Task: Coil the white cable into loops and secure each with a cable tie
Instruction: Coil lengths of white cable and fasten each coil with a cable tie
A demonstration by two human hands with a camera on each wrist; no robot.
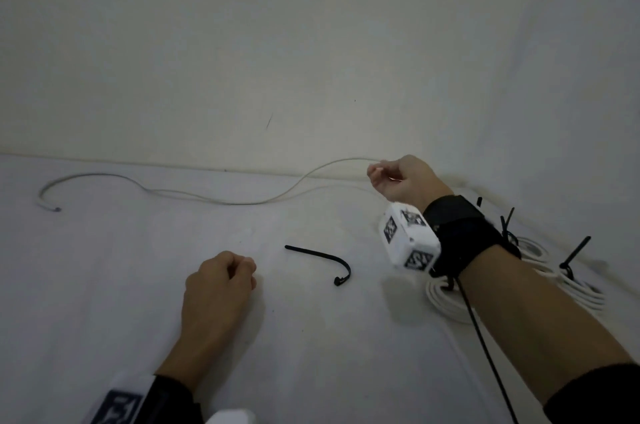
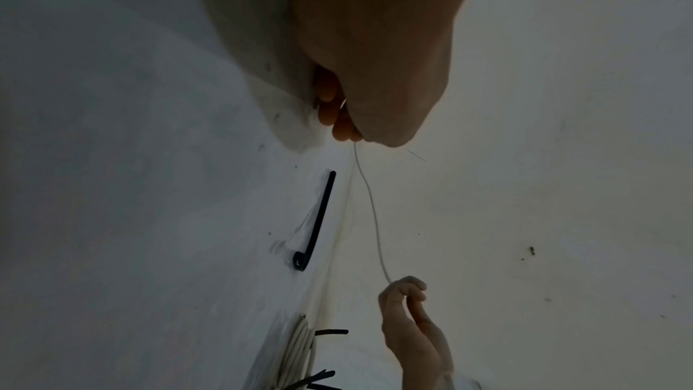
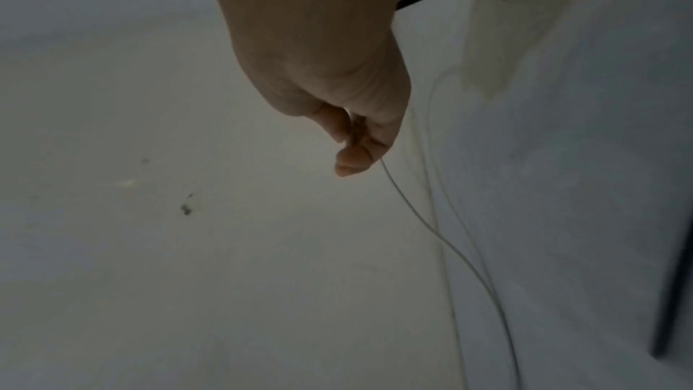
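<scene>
A thin white cable snakes across the white surface, and its loose end lies at the far left. My right hand pinches the cable near the wall and holds that part lifted off the surface; the pinch also shows in the right wrist view. My left hand is curled into a fist near the front, apart from the cable, with nothing visible in it. A loose black cable tie lies between the hands. In the left wrist view the cable runs down to the right hand.
Coiled white bundles bound with black ties lie under and beyond my right forearm. A thin black cord hangs from the right wrist camera. The wall rises close behind the surface.
</scene>
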